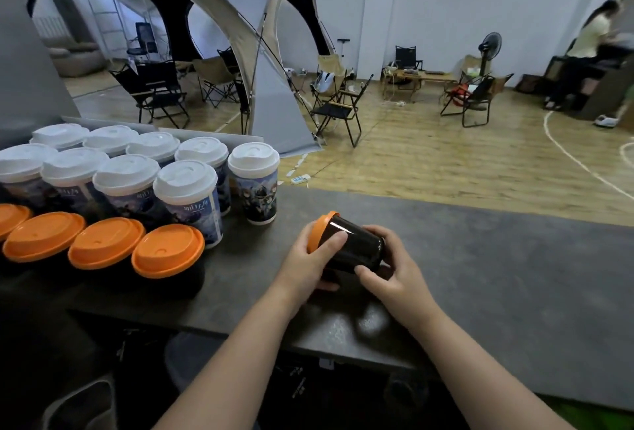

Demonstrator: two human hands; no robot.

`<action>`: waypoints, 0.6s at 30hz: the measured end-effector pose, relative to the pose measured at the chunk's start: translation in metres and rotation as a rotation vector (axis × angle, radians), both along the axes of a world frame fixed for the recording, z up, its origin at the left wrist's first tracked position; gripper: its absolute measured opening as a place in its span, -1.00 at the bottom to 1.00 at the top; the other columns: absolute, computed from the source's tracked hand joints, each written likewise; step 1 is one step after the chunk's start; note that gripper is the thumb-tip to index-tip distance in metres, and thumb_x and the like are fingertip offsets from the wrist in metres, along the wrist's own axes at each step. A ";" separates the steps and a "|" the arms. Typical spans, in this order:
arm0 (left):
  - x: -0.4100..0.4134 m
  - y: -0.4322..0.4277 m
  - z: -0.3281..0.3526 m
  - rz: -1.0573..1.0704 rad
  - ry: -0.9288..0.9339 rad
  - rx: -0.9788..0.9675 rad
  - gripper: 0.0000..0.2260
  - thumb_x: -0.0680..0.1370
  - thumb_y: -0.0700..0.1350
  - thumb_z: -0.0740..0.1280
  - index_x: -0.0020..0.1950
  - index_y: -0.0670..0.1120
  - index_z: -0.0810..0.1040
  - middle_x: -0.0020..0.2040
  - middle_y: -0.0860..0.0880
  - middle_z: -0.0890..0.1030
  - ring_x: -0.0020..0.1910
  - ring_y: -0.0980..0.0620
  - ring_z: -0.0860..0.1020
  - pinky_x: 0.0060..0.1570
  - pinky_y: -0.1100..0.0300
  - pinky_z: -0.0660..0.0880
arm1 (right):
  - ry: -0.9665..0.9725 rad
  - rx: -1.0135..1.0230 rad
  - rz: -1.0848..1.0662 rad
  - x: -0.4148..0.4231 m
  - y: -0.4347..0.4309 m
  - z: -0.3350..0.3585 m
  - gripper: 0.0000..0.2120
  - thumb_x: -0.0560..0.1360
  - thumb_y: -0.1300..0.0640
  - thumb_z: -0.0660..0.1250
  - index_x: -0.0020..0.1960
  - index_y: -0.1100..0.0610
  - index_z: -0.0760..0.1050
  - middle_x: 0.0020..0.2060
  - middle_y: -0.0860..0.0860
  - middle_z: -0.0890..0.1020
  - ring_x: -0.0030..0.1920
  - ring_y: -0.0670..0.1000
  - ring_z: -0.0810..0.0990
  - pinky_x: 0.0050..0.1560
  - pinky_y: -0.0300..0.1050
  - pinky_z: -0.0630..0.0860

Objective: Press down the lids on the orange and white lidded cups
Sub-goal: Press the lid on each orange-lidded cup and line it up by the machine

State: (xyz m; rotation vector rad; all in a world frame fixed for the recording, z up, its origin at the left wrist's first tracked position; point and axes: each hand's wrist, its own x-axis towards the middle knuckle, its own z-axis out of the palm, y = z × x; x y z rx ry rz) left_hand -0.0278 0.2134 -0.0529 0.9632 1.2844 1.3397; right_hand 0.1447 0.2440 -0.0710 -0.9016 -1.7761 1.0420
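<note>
**Black cup tipped sideways, both hands on it**

So the black cup (358,246) with the orange lid (318,231) is off the table (497,258) and held on its side right in the middle of the view. The lid end points up and to the left, and the base end points right. The left hand (305,261) curls around the lid end, with one digit lying across the cup wall just under the lid's rim. The right hand (394,275) wraps the base end, thumb tucked along the near side. Both hands are closed around the same cup, pretty much facing each other with the cup between them.

Off to the left on the same table there's a front row of orange-lidded cups (168,251), all upright. Behind those sits a cluster of white-lidded cups (185,184) with printed sleeves, one of them (254,182) standing a bit apart, nearest the hands. In the background there's a grey tent (267,93) and a few folding chairs (338,110) on a wood floor.
</note>
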 end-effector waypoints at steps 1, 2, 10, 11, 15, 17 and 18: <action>0.000 0.001 0.000 0.003 -0.002 0.017 -0.70 0.36 0.17 0.47 0.07 0.34 0.56 -0.04 0.11 0.69 -0.11 0.13 0.68 -0.38 0.12 0.58 | -0.005 -0.003 0.006 0.000 0.001 0.000 -0.46 0.37 0.15 0.45 0.33 -0.02 0.44 0.12 -0.05 0.63 0.06 -0.05 0.64 0.04 -0.18 0.61; -0.001 0.001 -0.003 0.011 -0.014 0.030 -0.71 0.37 0.14 0.46 0.07 0.33 0.57 -0.04 0.11 0.69 -0.11 0.13 0.68 -0.38 0.13 0.58 | -0.017 -0.004 0.008 0.000 0.002 0.000 -0.45 0.37 0.11 0.47 0.34 -0.02 0.44 0.12 -0.07 0.64 0.07 -0.08 0.64 0.07 -0.21 0.59; -0.003 -0.004 -0.005 -0.033 -0.009 0.077 -0.44 0.31 0.22 0.47 0.29 0.20 0.50 0.12 0.01 0.66 0.06 0.00 0.68 -0.33 0.08 0.61 | -0.005 0.046 0.014 0.002 0.003 0.001 -0.42 0.37 0.05 0.57 0.33 -0.10 0.45 0.14 -0.21 0.62 0.16 -0.11 0.62 0.11 -0.31 0.53; -0.002 -0.004 -0.005 -0.019 -0.009 0.083 -0.47 0.31 0.23 0.46 0.26 0.20 0.53 0.10 0.00 0.67 0.06 -0.01 0.68 -0.33 0.07 0.61 | -0.004 0.057 0.021 0.003 0.003 0.000 -0.39 0.35 0.05 0.58 0.34 -0.10 0.44 0.16 -0.19 0.61 0.18 -0.08 0.62 0.14 -0.25 0.55; -0.003 -0.006 -0.009 0.028 -0.045 0.111 -0.65 0.38 0.15 0.45 0.16 0.22 0.60 0.03 0.05 0.70 0.00 0.03 0.70 -0.28 0.08 0.62 | -0.022 0.018 0.011 -0.001 0.001 0.003 -0.34 0.28 -0.18 0.56 0.31 -0.13 0.43 0.12 -0.21 0.62 0.15 -0.12 0.62 0.12 -0.22 0.56; -0.005 -0.007 -0.011 0.004 -0.056 0.128 -0.63 0.38 0.16 0.45 0.18 0.23 0.59 0.05 0.06 0.70 0.03 0.05 0.69 -0.21 0.08 0.63 | -0.052 0.040 0.000 -0.001 0.002 0.004 -0.40 0.29 -0.22 0.54 0.26 -0.11 0.45 0.07 -0.21 0.64 0.11 -0.14 0.62 0.09 -0.29 0.52; -0.006 -0.008 -0.011 -0.015 -0.059 0.130 -0.61 0.38 0.17 0.45 0.20 0.23 0.58 0.06 0.06 0.70 0.03 0.03 0.70 -0.19 0.08 0.63 | -0.046 0.049 0.000 -0.001 0.001 0.004 -0.42 0.32 -0.17 0.55 0.27 -0.09 0.45 0.07 -0.19 0.64 0.12 -0.12 0.62 0.10 -0.29 0.52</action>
